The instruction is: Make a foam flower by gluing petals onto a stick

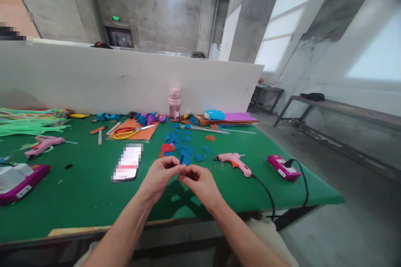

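Note:
Over the near part of the green table, my left hand (162, 175) and my right hand (201, 182) meet fingertip to fingertip. Between their pinched fingers a small blue piece (181, 158), perhaps felt or foam sheet, stands up; its lower part is hidden by the fingers. Just beyond the hands lies a scatter of flat blue pieces (171, 137), cut into small shapes. A red round piece (166, 148) rests at the left of that scatter. To the right of my right hand, a pink glue gun (234, 162) lies on its side.
Left of the hands is a phone (128, 162). Scissors (131, 132) lie on an orange sheet (147, 134). A pink bottle (174, 104) stands before the white partition (138, 79). Purple power boxes (283, 167) sit at both sides; a black cable (266, 190) hangs over the table's edge.

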Demonstrator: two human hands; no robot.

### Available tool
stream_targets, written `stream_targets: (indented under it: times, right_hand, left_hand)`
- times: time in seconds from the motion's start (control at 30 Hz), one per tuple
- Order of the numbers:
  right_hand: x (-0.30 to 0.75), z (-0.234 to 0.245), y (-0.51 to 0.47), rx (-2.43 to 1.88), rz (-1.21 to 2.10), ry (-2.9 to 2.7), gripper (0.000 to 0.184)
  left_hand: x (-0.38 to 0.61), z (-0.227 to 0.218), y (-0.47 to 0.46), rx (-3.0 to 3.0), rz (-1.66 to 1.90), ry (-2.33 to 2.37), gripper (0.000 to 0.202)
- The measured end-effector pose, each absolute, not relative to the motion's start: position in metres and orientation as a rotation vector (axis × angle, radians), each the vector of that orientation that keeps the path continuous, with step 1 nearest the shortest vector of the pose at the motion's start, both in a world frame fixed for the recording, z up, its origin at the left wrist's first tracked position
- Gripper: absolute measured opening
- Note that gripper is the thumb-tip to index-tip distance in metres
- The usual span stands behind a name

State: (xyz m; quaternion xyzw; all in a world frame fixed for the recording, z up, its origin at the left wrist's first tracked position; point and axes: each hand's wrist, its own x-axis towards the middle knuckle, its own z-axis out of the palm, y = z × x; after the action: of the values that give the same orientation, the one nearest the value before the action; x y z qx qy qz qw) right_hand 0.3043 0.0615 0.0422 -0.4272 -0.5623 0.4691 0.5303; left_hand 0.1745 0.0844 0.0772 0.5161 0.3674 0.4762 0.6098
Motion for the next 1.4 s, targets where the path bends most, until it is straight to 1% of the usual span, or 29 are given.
stream_targets:
  times: [0.43, 0.6, 0.77, 0.93, 1.23, 1.4]
  right_hand:
    - [0.304, 0.046, 0.06, -1.019, 1.061, -1.365, 0.013]
    - [0.306, 0.045, 0.062, -1.04, 1.026, -1.351, 0.016]
    - [0.307, 0.045, 0.063, -0.975, 1.103, -1.302, 0.017]
    - [0.307, 0.046, 0.061, -0.988, 1.126, -1.301, 0.017]
    - [0.308, 0.046, 0.061, -1.078, 1.136, -1.448, 0.014]
    - [0.321, 0.047, 0.061, -1.152, 1.168, -1.746, 0.012]
  left_hand:
    - [0.182, 0.073, 0.082, 1.139, 1.165, 0.83, 0.028]
    - [0.183, 0.074, 0.082, 1.229, 1.124, 0.839, 0.02]
    - [0.182, 0.076, 0.081, 1.305, 1.037, 0.812, 0.018]
    - [0.181, 0.074, 0.083, 1.315, 1.075, 0.871, 0.022]
    - [0.172, 0.076, 0.092, 1.127, 1.241, 0.858, 0.029]
    - [0.16, 0.082, 0.099, 0.923, 1.258, 0.785, 0.024]
